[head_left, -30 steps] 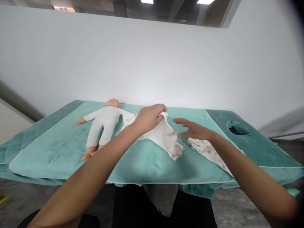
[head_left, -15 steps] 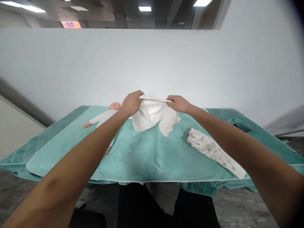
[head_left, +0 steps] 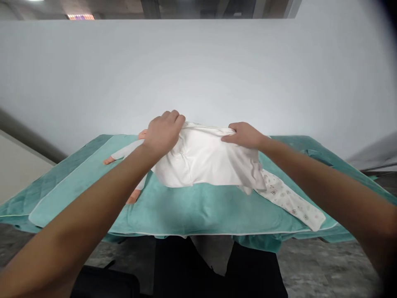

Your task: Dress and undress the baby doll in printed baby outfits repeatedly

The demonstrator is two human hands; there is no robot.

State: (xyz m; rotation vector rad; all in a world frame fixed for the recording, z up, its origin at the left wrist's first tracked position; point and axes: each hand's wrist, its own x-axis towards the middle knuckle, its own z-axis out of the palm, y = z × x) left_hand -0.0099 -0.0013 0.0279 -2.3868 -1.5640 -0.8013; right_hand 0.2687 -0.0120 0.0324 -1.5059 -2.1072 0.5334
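A white baby top (head_left: 211,159) hangs between my two hands, its plain side facing me and its upper edge drawn out sideways. My left hand (head_left: 166,129) is closed on the left end of that edge. At the other end my right hand (head_left: 243,134) pinches the cloth between thumb and fingers. To the left lies a baby doll (head_left: 132,150) in a white suit, its head and body mostly behind my left hand and forearm. Patterned baby pants (head_left: 290,200) lie flat at the right, their upper end partly behind the hanging cloth.
Everything lies on a bed-like table with a green plush cover (head_left: 77,203). A white wall (head_left: 198,74) rises behind it. At the right of the cover is a dark opening (head_left: 316,156), partly behind my forearm. A black object (head_left: 105,281) stands on the floor at lower left.
My right hand, apart from the cloth at first, has taken hold of the top's edge. The top has been lifted and spread wider, and now hangs open over part of the pants.
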